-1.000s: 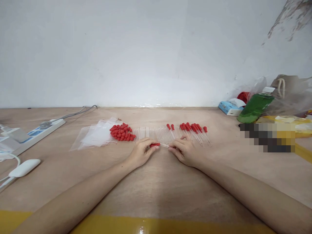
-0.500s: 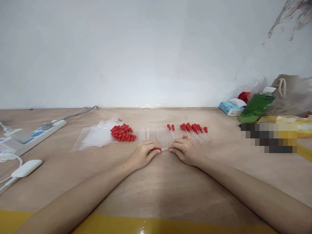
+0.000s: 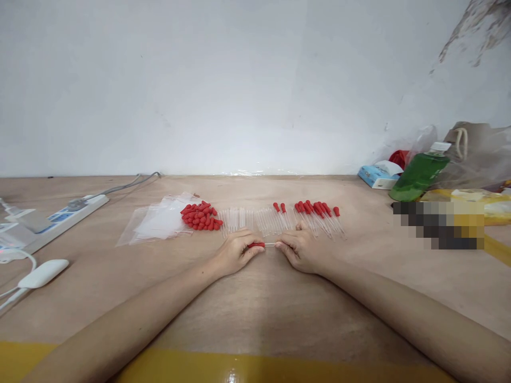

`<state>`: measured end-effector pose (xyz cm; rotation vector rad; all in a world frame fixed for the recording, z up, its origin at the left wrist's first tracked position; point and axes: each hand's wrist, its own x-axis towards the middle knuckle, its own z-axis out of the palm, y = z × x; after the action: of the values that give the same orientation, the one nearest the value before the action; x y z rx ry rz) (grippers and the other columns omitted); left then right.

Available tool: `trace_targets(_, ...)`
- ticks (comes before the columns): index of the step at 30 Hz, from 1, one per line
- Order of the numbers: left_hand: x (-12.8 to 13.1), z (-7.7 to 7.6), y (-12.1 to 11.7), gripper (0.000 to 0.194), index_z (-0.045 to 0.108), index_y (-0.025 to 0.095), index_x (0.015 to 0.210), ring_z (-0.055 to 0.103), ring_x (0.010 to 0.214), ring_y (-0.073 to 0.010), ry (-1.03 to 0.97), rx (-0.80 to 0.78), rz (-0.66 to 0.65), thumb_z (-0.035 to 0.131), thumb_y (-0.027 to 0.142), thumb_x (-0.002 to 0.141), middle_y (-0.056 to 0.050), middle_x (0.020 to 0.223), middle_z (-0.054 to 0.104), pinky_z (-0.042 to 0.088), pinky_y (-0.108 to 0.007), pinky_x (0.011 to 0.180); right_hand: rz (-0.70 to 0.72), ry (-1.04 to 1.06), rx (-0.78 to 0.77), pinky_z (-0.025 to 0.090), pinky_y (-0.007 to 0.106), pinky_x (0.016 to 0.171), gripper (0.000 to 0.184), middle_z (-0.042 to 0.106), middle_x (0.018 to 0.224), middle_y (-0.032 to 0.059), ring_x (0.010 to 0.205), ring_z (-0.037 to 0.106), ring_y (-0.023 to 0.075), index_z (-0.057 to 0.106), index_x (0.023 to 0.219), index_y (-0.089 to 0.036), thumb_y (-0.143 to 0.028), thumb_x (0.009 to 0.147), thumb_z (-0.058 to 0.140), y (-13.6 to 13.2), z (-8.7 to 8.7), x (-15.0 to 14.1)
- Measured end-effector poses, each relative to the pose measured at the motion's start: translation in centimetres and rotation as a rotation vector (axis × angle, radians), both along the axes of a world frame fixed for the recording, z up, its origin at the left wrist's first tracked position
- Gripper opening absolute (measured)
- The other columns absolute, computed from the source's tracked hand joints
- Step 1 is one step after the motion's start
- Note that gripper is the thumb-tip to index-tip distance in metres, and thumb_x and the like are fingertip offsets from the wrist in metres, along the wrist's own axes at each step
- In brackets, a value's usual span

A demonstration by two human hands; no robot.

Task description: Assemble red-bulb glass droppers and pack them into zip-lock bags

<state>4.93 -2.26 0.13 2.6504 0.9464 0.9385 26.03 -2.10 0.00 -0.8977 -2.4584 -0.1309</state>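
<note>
My left hand (image 3: 240, 250) pinches a red rubber dropper bulb (image 3: 256, 245) between thumb and fingers. From the bulb's open end a clear glass dropper tube (image 3: 270, 244) runs across to my right hand (image 3: 299, 247), which is closed on it. Bulb and tube meet end to end; how deep the tube sits inside is hidden. Just beyond the hands lies a row of bare glass tubes (image 3: 239, 219). Behind my left hand is a pile of loose red bulbs (image 3: 199, 217). Several droppers with red bulbs fitted (image 3: 319, 209) lie beyond my right hand.
Clear plastic bags (image 3: 155, 221) lie left of the bulbs. A power strip (image 3: 66, 218) and a white cable plug (image 3: 44, 273) are at far left. On the right stand a tissue box (image 3: 379, 178) and a tilted green bottle (image 3: 419, 173). A wall (image 3: 239, 90) backs the table.
My right hand has shifted very slightly left, toward the bulb, and less of the tube shows between the hands. My left hand stays in place.
</note>
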Motion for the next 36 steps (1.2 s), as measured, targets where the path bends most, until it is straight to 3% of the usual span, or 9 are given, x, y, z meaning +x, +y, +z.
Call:
trace_targets(4,0.0,-0.1,0.1,0.017,0.060,0.015,0.085,0.051,0.071,-0.0138,0.000,0.003,-0.005,0.047,0.026,0.085,-0.004,0.074,0.059,0.041,-0.026,0.067,-0.029,-0.047,-0.030,0.025,0.029,0.066,0.033,0.060,0.062,0.0011,0.052,0.044,0.0100,0.054,0.065,-0.016,-0.025,0.089,0.032,-0.3,0.4,-0.3)
trace_targets(13,0.0,-0.3,0.4,0.016,0.059,0.017,0.086,0.052,0.072,-0.0148,0.000,0.053,0.007,0.046,0.025,0.085,-0.004,0.076,0.060,0.041,-0.027,0.068,-0.005,-0.029,-0.164,0.030,0.029,0.068,0.032,0.062,0.066,0.0011,0.057,0.049,0.0110,0.054,0.070,-0.017,-0.025,0.090,0.030,0.2,0.2,-0.6)
trace_targets(16,-0.2,-0.1,0.7,0.015,0.059,0.018,0.091,0.052,0.077,-0.0158,-0.028,0.103,0.057,0.048,0.025,0.084,-0.004,0.081,0.061,0.041,-0.029,0.073,0.000,-0.003,-0.202,0.033,0.029,0.069,0.027,0.063,0.072,0.0029,0.064,0.053,0.0129,0.057,0.077,-0.017,-0.024,0.088,0.033,-0.1,1.0,-0.6)
trace_targets(18,-0.7,-0.1,0.9,0.024,0.055,0.019,0.102,0.051,0.086,-0.0185,-0.052,0.154,0.140,0.053,0.028,0.081,-0.006,0.092,0.060,0.041,-0.033,0.078,-0.007,0.043,-0.248,0.035,0.027,0.067,0.021,0.064,0.076,0.0028,0.069,0.055,0.0133,0.059,0.082,-0.019,-0.023,0.085,0.038,0.0,1.8,-0.1)
trace_targets(21,-1.5,-0.2,1.3,0.036,0.050,0.020,0.111,0.048,0.095,-0.0216,-0.059,0.194,0.259,0.057,0.030,0.077,-0.007,0.100,0.056,0.039,-0.037,0.083,-0.167,0.192,-0.367,0.037,0.023,0.058,0.017,0.064,0.073,0.0018,0.064,0.056,0.0128,0.061,0.077,-0.019,-0.024,0.079,0.045,1.1,2.7,1.4)
trace_targets(24,-2.1,-0.4,1.5,0.026,0.054,0.020,0.103,0.048,0.092,-0.0208,-0.020,0.173,0.275,0.055,0.027,0.078,-0.006,0.095,0.055,0.039,-0.037,0.082,-0.465,0.306,-0.446,0.035,0.022,0.050,0.021,0.062,0.062,0.0020,0.057,0.055,0.0134,0.059,0.062,-0.017,-0.030,0.074,0.047,3.1,3.3,3.0)
trace_targets(27,-2.2,-0.4,1.6,0.020,0.057,0.020,0.097,0.048,0.090,-0.0199,0.018,0.138,0.259,0.054,0.024,0.078,-0.006,0.094,0.054,0.040,-0.035,0.081,-0.686,0.249,-0.416,0.032,0.024,0.047,0.027,0.060,0.056,0.0021,0.053,0.054,0.0145,0.054,0.051,-0.018,-0.034,0.071,0.048,4.8,3.4,3.6)
trace_targets(31,-2.1,-0.5,1.6,0.017,0.058,0.020,0.094,0.048,0.090,-0.0197,0.024,0.134,0.256,0.054,0.023,0.078,-0.006,0.094,0.053,0.040,-0.036,0.079,-0.802,0.088,-0.366,0.031,0.026,0.050,0.033,0.058,0.054,0.0044,0.054,0.053,0.0168,0.052,0.048,-0.018,-0.036,0.074,0.044,5.6,2.6,2.6)
trace_targets(36,-2.1,-0.5,1.5,0.017,0.058,0.020,0.094,0.049,0.089,-0.0197,0.016,0.130,0.254,0.054,0.023,0.078,-0.006,0.093,0.054,0.040,-0.036,0.080,-0.833,-0.015,-0.274,0.033,0.030,0.059,0.038,0.060,0.060,0.0072,0.061,0.056,0.0199,0.056,0.054,-0.017,-0.043,0.077,0.041,5.5,1.8,1.6)
